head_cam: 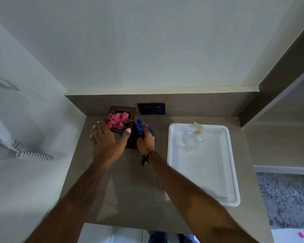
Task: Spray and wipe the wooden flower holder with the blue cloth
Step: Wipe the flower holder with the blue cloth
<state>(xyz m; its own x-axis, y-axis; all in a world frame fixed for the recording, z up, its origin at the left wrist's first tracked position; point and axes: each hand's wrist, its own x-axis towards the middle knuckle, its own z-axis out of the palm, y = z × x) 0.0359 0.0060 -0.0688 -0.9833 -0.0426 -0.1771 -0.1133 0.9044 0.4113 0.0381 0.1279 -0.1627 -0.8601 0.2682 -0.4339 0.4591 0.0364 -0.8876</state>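
Standing at the back of the counter (112, 190), just left of the frame's centre, the wooden flower holder (122, 111) is a dark square block with pink flowers (117, 121) and a few green leaves in its top. It sits close to the low brown backsplash, just left of a black wall socket (151, 108).

Both bare forearms come up from the bottom edge of the frame toward it. The left hand (106, 139) lies over the holder's near left part with its fingers spread apart and loose; the thumb (127, 133) rests on the holder's near edge, and the other fingertips fan out toward the holder's left side. Whether those fingertips press on the wood or only hover cannot be told.

The right hand (146, 142) is curled tight around the bunched blue cloth (142, 128), which is pushed against the holder's right side, between the wood and the hand. A thin dark cord bracelet (147, 156) circles that wrist.

To the right of centre a white tray (209, 172) lies flat on the counter, well apart from the holder. A clear spray bottle (194, 137) rests inside the tray's far end, its pale trigger head pointing toward the upper right of the frame.

At the left edge a white wall phone with a coiled cord (33, 155) hangs on the pale wall. A grey rug (288, 199) shows in the lower right, and blue fabric (158, 237) shows at the bottom centre.
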